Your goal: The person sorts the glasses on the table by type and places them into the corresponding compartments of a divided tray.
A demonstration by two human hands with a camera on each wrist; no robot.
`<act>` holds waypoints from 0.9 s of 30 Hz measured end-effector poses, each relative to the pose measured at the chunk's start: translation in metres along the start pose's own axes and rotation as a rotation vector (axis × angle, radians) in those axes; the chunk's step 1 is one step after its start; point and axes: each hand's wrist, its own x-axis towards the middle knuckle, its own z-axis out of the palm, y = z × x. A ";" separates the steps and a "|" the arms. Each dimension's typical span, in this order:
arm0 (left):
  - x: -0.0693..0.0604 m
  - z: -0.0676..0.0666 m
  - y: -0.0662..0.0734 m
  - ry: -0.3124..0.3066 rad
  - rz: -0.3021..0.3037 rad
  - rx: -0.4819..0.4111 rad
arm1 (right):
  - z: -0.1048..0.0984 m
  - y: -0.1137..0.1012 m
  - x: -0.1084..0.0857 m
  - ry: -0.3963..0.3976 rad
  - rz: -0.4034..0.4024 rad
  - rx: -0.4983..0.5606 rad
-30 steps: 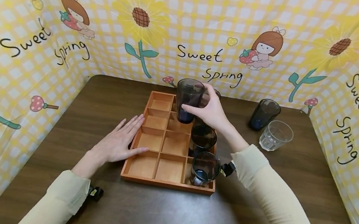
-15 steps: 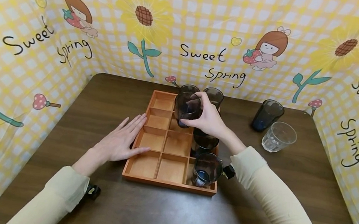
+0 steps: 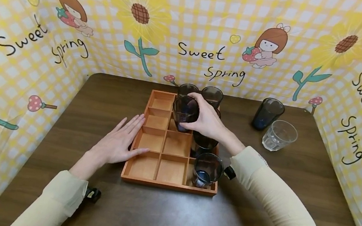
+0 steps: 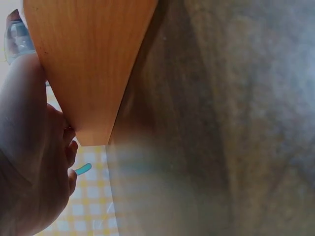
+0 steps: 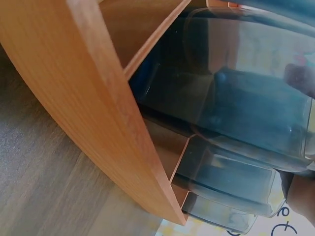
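My right hand (image 3: 205, 120) grips a dark tinted drinking glass (image 3: 184, 115) between thumb and fingers. The glass sits over or in the middle compartment of the second row from the back; its base is partly hidden. It belongs to a wooden compartment tray (image 3: 172, 171) area with several similar glasses: one at back middle (image 3: 188, 88), others down the right column, including a front-right glass (image 3: 208, 170). My left hand (image 3: 116, 142) rests with straight fingers along the tray's left edge, thumb over the rim. The left wrist view shows the tray's side wall (image 4: 88, 64) beside the fingers.
On the table (image 3: 167, 218), right of the tray, stand another dark glass (image 3: 267, 115) and a clear glass (image 3: 279, 136), close together. A yellow checked cloth (image 3: 207, 13) walls the table's back and sides.
My right hand has lowered the dark glass toward the tray's middle column and slightly nearer to me, uncovering the back-row glasses. The left hand stays at the tray's edge.
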 end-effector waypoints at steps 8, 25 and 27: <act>0.000 -0.003 0.000 0.005 0.037 0.093 | 0.001 -0.002 0.000 -0.023 0.050 -0.020; 0.012 -0.006 0.000 -0.036 0.056 0.120 | 0.004 -0.006 0.010 -0.071 0.058 -0.115; 0.011 -0.006 0.001 -0.037 0.054 0.115 | 0.004 -0.006 0.011 -0.078 0.071 -0.126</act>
